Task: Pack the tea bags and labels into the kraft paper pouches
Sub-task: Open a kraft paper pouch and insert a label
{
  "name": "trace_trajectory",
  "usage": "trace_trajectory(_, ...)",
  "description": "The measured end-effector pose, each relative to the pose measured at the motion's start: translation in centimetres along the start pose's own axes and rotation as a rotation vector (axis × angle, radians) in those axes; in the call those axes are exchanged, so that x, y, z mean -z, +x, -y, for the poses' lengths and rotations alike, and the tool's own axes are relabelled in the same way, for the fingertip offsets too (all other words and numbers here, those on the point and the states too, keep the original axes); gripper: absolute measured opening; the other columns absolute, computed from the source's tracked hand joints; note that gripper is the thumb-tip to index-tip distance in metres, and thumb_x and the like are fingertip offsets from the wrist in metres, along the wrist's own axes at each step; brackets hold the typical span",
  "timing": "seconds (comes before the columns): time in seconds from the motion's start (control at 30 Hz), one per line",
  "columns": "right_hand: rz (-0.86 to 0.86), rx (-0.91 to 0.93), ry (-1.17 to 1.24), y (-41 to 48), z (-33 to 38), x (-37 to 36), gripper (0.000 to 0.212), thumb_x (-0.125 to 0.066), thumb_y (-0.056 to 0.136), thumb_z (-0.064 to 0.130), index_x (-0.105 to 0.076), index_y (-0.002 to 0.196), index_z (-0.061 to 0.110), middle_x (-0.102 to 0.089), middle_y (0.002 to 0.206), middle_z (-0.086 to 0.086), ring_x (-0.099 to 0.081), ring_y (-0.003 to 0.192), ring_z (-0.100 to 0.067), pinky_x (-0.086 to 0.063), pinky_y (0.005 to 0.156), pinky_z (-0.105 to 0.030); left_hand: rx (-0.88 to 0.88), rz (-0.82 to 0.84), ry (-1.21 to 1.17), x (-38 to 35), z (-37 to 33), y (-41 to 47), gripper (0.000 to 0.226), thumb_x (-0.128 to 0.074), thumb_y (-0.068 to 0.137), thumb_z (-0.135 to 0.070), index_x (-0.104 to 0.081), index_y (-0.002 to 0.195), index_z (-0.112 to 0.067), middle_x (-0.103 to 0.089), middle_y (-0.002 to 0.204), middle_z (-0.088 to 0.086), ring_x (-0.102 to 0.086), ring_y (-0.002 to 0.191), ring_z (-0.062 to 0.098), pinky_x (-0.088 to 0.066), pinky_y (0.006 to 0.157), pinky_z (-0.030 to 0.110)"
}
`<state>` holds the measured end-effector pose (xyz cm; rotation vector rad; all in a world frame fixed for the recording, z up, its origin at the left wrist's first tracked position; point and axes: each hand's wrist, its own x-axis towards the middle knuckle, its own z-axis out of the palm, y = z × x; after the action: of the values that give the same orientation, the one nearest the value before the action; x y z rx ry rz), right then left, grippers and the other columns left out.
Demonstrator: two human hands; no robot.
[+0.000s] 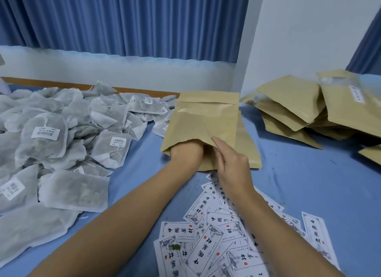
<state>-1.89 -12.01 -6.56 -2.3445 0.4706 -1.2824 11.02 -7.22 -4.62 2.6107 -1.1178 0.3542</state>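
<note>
A kraft paper pouch (203, 120) lies in the middle of the blue surface with its open mouth toward me. My left hand (186, 153) is pushed into that mouth up to the knuckles, so its fingers and anything they hold are hidden. My right hand (232, 163) pinches the pouch's mouth edge, thumb on top. A pile of white mesh tea bags (61, 136) with small barcode tags covers the left side. Printed paper labels (214, 237) lie scattered below my hands.
A second flat pouch (248, 151) lies under the one I hold. A heap of kraft pouches (299, 107) sits at the right, some with labels showing. Blue curtains and a white wall stand behind. Bare blue cloth (309, 184) shows between labels and heap.
</note>
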Motion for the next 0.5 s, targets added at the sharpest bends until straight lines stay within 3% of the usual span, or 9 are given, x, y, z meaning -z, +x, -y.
trace_trajectory(0.07, -0.021, -0.001, 0.003, 0.0, -0.3, 0.1, 0.028, -0.053, 0.104, 0.018, -0.065, 0.128, 0.012, -0.068, 0.107, 0.006, -0.060, 0.091, -0.001, -0.043, 0.084, -0.008, 0.052, 0.127, -0.203, -0.8, -0.5, 1.8, 0.047, -0.043, 0.103, -0.036, -0.039, 0.146, -0.016, -0.040, 0.151, 0.010, -0.038, 0.139, 0.029, -0.025, 0.119, 0.036)
trace_trajectory(0.17, 0.003, -0.005, -0.022, 0.0, -0.7, 0.0, 0.032, -0.052, 0.103, 0.020, -0.066, 0.130, 0.010, -0.067, 0.130, -0.008, -0.061, 0.125, -0.018, -0.048, 0.105, -0.030, 0.156, 0.460, -0.540, -2.1, -1.2, 3.3, 0.045, -0.047, 0.104, -0.026, -0.047, 0.143, -0.003, -0.046, 0.149, 0.018, -0.044, 0.138, 0.032, -0.034, 0.116, 0.039)
trace_trajectory(0.23, -0.008, -0.034, -0.039, 0.2, -0.9, 0.0, 0.031, -0.053, 0.102, 0.016, -0.066, 0.130, 0.008, -0.066, 0.132, -0.011, -0.058, 0.129, -0.021, -0.047, 0.107, -0.034, 0.021, 0.487, -0.565, -2.3, -2.0, 3.4, 0.040, -0.039, 0.107, -0.025, -0.048, 0.142, -0.008, -0.046, 0.149, 0.014, -0.042, 0.139, 0.029, -0.029, 0.115, 0.033)
trace_trajectory(0.37, -0.013, -0.078, -0.125, 0.7, -1.3, 0.0, 0.024, -0.056, 0.101, 0.009, -0.069, 0.120, 0.002, -0.070, 0.122, -0.019, -0.060, 0.127, -0.028, -0.055, 0.094, -0.045, -0.408, 0.093, -0.509, -2.1, -0.9, 1.8, 0.023, -0.045, 0.101, -0.016, -0.060, 0.117, -0.011, -0.061, 0.126, 0.011, -0.052, 0.115, 0.024, -0.034, 0.107, 0.032)
trace_trajectory(0.43, 0.017, -0.106, -0.154, 0.8, -1.3, -0.1, 0.023, -0.055, 0.102, 0.012, -0.069, 0.118, 0.002, -0.070, 0.119, -0.021, -0.059, 0.128, -0.028, -0.055, 0.092, -0.046, -0.562, -0.005, -0.465, -2.5, 1.6, 0.2, 0.017, -0.049, 0.100, -0.019, -0.065, 0.102, -0.012, -0.068, 0.106, 0.008, -0.060, 0.097, 0.026, -0.045, 0.088, 0.036)
trace_trajectory(0.5, 0.052, -0.110, -0.179, 0.8, -1.4, -0.2, 0.023, -0.052, 0.104, 0.016, -0.069, 0.114, 0.003, -0.071, 0.113, -0.019, -0.058, 0.129, -0.027, -0.055, 0.090, -0.045, -0.643, -0.241, -0.464, -1.9, 4.0, -1.4, 0.027, -0.051, 0.099, -0.022, -0.065, 0.080, -0.011, -0.066, 0.077, 0.004, -0.059, 0.069, 0.023, -0.047, 0.064, 0.038)
